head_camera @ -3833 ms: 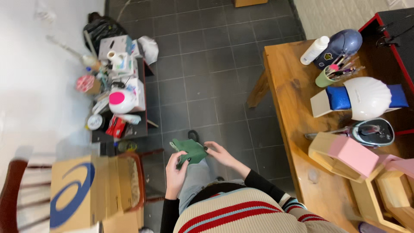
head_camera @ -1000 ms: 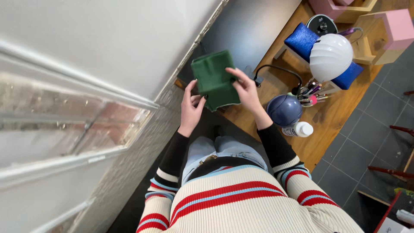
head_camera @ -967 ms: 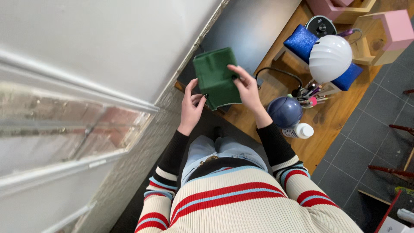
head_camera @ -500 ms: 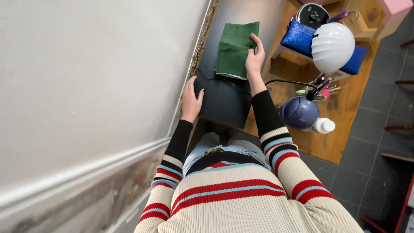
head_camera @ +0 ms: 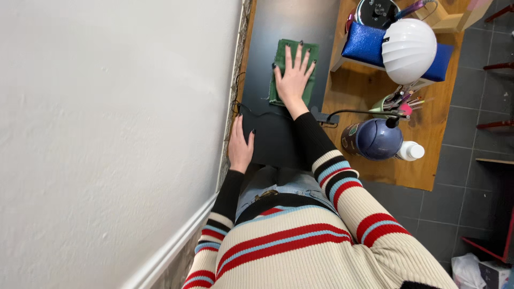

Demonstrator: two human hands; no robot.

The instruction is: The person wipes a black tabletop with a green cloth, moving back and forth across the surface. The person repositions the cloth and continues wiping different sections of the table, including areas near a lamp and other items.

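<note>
Green cloth (head_camera: 284,53), folded, lies flat on the black mat (head_camera: 278,21), toward its far end from the person. Right hand (head_camera: 293,75) is pressed palm-down on the cloth, fingers spread, not gripping anything. Left hand (head_camera: 241,147) rests open on the mat's near left corner, against the edge by the white wall (head_camera: 107,134), holding nothing.

A black cable (head_camera: 353,112) runs from the right edge of the mat, near the right wrist, to a dark blue round lamp head (head_camera: 375,139) on the wooden table (head_camera: 364,85) right of the mat. Just right of the lamp head: white bottle (head_camera: 411,151). Beyond it: cup of pens (head_camera: 399,101), then a white globe (head_camera: 409,51) sitting on a blue glittery pouch (head_camera: 364,45). Grey tiled floor (head_camera: 471,107) right of the table.
</note>
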